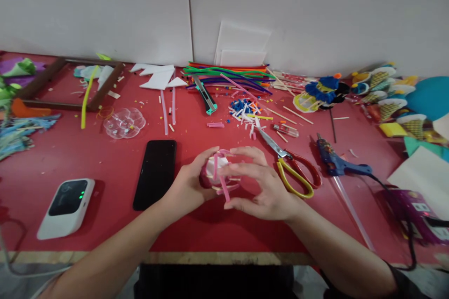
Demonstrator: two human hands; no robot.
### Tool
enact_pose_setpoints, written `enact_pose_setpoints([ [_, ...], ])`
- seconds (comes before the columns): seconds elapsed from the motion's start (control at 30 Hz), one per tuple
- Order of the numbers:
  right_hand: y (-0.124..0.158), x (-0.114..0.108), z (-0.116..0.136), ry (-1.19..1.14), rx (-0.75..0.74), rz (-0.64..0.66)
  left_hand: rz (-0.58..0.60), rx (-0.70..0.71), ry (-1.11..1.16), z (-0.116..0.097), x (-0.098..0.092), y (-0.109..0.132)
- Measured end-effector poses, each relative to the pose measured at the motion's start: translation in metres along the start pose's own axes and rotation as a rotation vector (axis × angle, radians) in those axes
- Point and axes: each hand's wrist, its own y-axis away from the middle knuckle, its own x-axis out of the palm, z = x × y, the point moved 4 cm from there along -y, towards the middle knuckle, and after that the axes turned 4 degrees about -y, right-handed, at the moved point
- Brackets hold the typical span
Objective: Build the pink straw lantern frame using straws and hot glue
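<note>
Near the table's front edge, both hands are around a small round craft piece (214, 170) with a white middle, pink strips and thin pale sticks. My left hand (194, 175) is wrapped round its left side. The fingers of my right hand (257, 182) curve over its right side, with thumb and fingertips at a pink strip (224, 189). Part of the piece is hidden behind the fingers. A black phone (155, 175) lies just left of my left hand. Scissors (294, 168) with red and yellow handles lie right of my right hand, blades partly apart.
On the red table (115, 161) lie a box cutter (205, 96), pipe cleaners (231, 77), blue and white scraps (243, 108) and a clear palette (124, 123). A glue gun (338, 161) with a cord lies right; a white device (66, 208) stands left. A wall rises behind.
</note>
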Motion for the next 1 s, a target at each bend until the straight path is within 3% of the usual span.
enact_pose_setpoints([
  [0.33, 0.0023, 0.0052, -0.0015, 0.012, -0.015, 0.007, 0.058, 0.005, -0.07, 0.0044, 0.0019, 0.0013],
  [0.53, 0.002, 0.0062, -0.0027, 0.009, -0.021, 0.022, 0.063, -0.044, -0.041, 0.0038, 0.0029, 0.001],
  [1.0, 0.0018, 0.0059, -0.0013, -0.056, -0.08, 0.073, 0.034, -0.003, -0.075, 0.0008, 0.003, 0.0002],
])
